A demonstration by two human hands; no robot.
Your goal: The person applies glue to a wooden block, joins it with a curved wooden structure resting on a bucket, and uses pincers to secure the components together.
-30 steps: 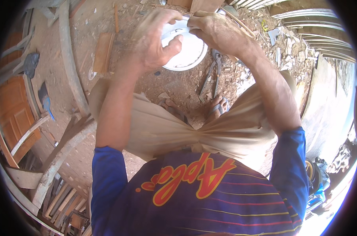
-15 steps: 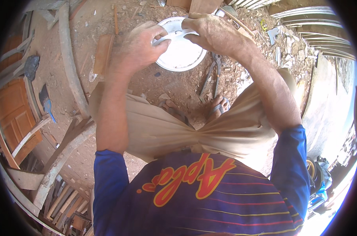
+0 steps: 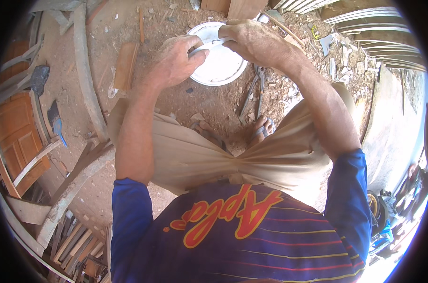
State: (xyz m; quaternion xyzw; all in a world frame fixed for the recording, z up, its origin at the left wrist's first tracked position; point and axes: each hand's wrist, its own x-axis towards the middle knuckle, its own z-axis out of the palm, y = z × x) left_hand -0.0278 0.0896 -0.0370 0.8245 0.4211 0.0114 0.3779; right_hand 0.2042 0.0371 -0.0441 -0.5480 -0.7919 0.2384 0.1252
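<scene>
Over a round white bucket lid [image 3: 218, 70] on the ground beyond my feet, both arms reach forward. My left hand [image 3: 178, 59] is closed, thumb and fingers pinched on one end of a thin white strip [image 3: 208, 45]. My right hand [image 3: 254, 41] is closed at the strip's other end, fingers bent downward. Against the white lid the strip's exact outline is hard to make out. Whether a bucket stands under the lid cannot be told. A pair of long-handled pincers [image 3: 258, 89] lies just right of the lid, near my right foot.
Left of my hands lie a brown board [image 3: 125, 66] and a long curved timber [image 3: 85, 70]. A wooden panelled door [image 3: 20, 134] leans at far left. Broken chips and scraps [image 3: 346, 56] cover the ground at right, below stacked pale slats [image 3: 374, 28].
My left hand has shifted slightly right, closer to my right hand, and the strip's visible span is shorter. My right hand has barely moved. The lid and pincers stay in place.
</scene>
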